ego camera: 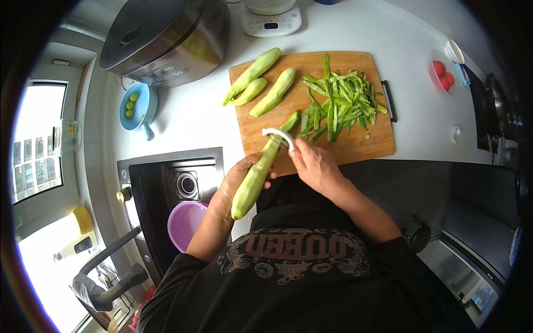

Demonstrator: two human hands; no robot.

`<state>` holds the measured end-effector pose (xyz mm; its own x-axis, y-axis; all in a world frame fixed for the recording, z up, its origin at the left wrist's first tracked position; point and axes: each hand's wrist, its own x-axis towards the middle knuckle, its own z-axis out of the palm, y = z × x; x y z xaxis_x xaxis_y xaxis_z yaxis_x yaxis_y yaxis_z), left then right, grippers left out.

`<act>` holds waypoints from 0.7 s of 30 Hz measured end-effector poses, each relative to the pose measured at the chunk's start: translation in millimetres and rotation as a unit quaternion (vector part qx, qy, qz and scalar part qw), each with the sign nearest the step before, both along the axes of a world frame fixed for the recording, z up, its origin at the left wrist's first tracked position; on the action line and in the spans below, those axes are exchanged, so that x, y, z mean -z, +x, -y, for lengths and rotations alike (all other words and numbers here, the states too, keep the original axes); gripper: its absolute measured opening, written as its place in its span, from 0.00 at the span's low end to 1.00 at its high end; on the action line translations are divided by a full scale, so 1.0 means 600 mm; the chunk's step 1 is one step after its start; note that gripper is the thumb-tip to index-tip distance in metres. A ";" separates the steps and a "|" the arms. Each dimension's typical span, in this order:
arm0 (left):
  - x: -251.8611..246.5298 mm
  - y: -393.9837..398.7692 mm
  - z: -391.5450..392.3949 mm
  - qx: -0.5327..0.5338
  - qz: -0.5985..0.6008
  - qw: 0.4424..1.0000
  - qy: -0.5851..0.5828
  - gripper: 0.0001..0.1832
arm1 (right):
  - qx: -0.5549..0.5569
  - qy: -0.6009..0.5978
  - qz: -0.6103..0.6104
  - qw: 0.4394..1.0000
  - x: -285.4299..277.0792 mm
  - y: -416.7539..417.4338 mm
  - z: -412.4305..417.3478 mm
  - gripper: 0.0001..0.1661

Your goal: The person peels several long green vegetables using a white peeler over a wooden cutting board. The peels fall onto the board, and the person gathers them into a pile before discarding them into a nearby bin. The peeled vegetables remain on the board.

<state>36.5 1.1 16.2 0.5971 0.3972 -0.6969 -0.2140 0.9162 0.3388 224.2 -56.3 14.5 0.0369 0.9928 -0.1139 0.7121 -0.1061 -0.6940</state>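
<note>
My left hand (245,175) grips a long pale-green vegetable (254,183), perhaps a zucchini or gourd, around its middle. It slants over the front left of a wooden cutting board (354,152); its far end still shows darker green skin. A white-framed peeler (280,132) is in my right hand (314,166), its blade across the vegetable's upper part. Several peeled vegetables (272,92) lie at the board's left side, some overhanging the edge. To their right a loose heap of green peelings (343,102) covers much of the board.
Left of me is a dark sink (154,183) with a purple basin (185,224) and a black faucet (112,249). Behind it sit a blue handled bowl (139,118) of green fruit and a large cooker (166,45). A kitchen scale (271,21) stands at back; red fruit (442,75) lies at right.
</note>
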 end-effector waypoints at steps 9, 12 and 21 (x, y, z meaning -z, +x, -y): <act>0.006 0.007 -0.001 -0.005 0.046 0.999 -0.022 0.19 | -0.054 0.027 -0.042 0.997 -0.006 -0.024 0.019 0.09; 0.013 0.001 -0.003 0.043 0.083 0.995 -0.021 0.21 | -0.061 0.019 -0.033 0.997 -0.011 -0.024 0.017 0.09; 0.044 -0.004 -0.007 -0.014 0.219 0.965 -0.141 0.22 | -0.043 0.017 -0.049 0.998 -0.027 -0.023 0.020 0.09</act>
<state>33.9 5.1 -10.1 0.8504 0.2491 -0.4633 -0.3065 0.9505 -0.0514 210.6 -68.0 30.9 -0.0582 0.9952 -0.0792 0.6456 -0.0229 -0.7634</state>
